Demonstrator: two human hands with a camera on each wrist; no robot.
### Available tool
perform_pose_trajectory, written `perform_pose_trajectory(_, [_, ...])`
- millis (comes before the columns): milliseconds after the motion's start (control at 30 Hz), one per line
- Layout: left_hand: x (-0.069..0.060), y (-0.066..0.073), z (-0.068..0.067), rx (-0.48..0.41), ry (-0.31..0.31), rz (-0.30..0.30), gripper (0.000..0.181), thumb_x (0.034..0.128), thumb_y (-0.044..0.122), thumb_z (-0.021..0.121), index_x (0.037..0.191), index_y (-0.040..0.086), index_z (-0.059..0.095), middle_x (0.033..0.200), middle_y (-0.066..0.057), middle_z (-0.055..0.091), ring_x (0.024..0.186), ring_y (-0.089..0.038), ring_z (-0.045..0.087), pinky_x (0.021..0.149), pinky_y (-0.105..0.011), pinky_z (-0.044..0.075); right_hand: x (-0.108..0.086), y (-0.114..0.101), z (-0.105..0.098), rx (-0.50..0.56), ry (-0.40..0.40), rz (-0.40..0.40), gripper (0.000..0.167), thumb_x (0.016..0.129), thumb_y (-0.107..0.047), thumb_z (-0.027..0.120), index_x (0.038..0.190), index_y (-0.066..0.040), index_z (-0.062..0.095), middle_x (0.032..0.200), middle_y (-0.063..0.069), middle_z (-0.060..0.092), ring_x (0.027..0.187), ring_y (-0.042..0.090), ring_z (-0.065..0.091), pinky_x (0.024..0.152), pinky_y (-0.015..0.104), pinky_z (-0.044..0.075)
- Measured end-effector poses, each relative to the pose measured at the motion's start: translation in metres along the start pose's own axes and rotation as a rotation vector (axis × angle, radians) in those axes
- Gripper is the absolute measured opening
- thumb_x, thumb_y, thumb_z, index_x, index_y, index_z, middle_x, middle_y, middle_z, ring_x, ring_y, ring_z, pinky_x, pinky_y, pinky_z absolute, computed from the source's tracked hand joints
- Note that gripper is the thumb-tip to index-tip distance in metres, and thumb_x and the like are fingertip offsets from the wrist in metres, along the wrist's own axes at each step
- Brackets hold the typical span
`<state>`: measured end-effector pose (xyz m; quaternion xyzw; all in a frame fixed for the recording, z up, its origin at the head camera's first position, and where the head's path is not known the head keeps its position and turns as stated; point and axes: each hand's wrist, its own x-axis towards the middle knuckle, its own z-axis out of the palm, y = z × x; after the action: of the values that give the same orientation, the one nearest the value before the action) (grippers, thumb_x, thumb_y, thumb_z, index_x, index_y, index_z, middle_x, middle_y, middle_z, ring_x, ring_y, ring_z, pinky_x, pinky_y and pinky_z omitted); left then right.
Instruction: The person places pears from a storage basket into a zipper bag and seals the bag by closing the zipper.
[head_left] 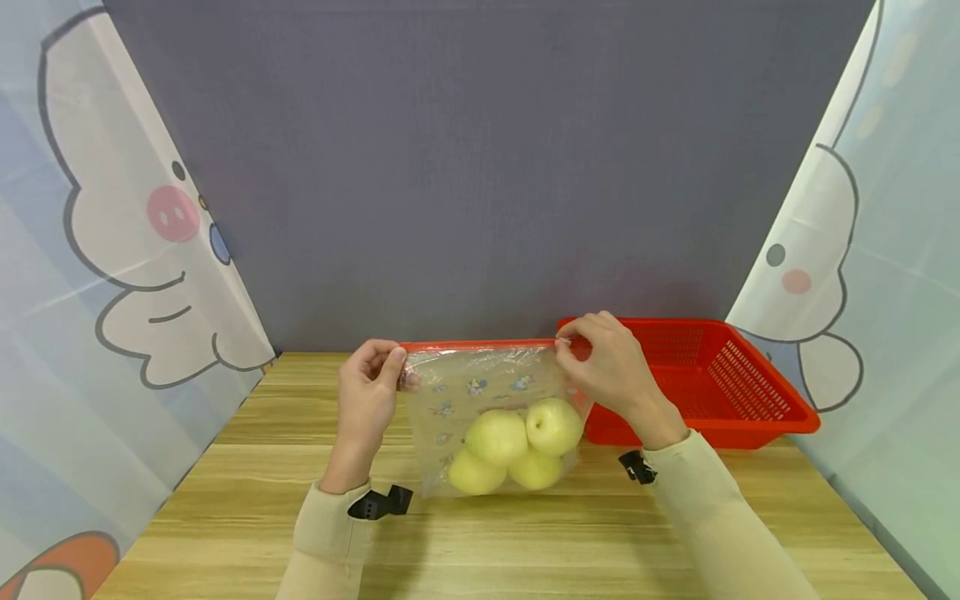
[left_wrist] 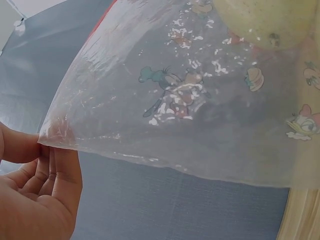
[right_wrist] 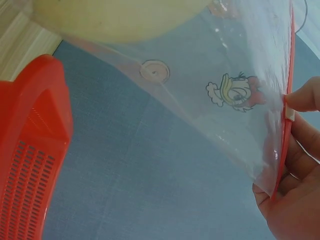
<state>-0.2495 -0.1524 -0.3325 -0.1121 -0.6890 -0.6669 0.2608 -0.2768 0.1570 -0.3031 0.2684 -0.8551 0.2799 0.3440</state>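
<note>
A clear zip bag [head_left: 442,408] with printed cartoon figures and a red zip strip [head_left: 480,344] hangs upright between both hands. Several round yellow-green fruits, looking like pears [head_left: 497,437], lie in its lower part, towards the right. My left hand [head_left: 367,387] pinches the bag's upper left corner between thumb and fingers. At the strip's right end, my right hand [head_left: 611,362] pinches a small whitish slider [right_wrist: 289,114] between thumb and forefinger. In the right wrist view the other fingers curl behind the strip.
A red plastic basket [head_left: 750,429] with slotted walls stands on the wooden table [head_left: 247,500], behind and right of the bag. A dark grey panel [head_left: 480,167] rises at the back. Curtains with cartoon prints [head_left: 112,208] hang on both sides.
</note>
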Motion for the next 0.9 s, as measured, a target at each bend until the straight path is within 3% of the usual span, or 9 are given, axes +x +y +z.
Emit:
perform_pose_trajectory(267, [0.0007,0.0002,0.0,0.001,-0.001,0.007,0.013,0.102,0.004,0.06,0.101,-0.009,0.064,0.077,-0.018,0.059,0.06,-0.016,0.066,0.06,-0.03,0.06,-0.0013,0.0025,-0.0009,0.005,0.014,-0.02,0.005,0.086,-0.006,0.069,0.086,-0.008,0.074,0.082,0.001,0.069,0.077,0.026,0.055,0.064,0.033,0.045])
perform_pose_trajectory(500, [0.0011,0.0006,-0.0002,0.009,0.005,0.007,0.013,0.1019,0.003,0.06,0.101,-0.009,0.064,0.077,-0.017,0.06,0.06,-0.015,0.066,0.06,-0.029,0.059,-0.0028,0.0033,-0.0028,0.009,0.024,-0.019,0.005,0.086,-0.006,0.07,0.088,-0.009,0.074,0.084,0.001,0.07,0.078,0.02,0.052,0.065,0.033,0.045])
perform_pose_trajectory(900, [0.0002,0.0014,-0.0009,0.007,0.003,-0.022,0.013,0.1025,0.004,0.059,0.102,-0.009,0.064,0.077,-0.015,0.059,0.061,-0.015,0.066,0.061,-0.03,0.06,-0.0056,0.0083,-0.0033,0.023,0.035,-0.02,0.005,0.086,-0.005,0.072,0.089,-0.007,0.074,0.084,0.002,0.071,0.077,0.019,0.052,0.067,0.035,0.045])
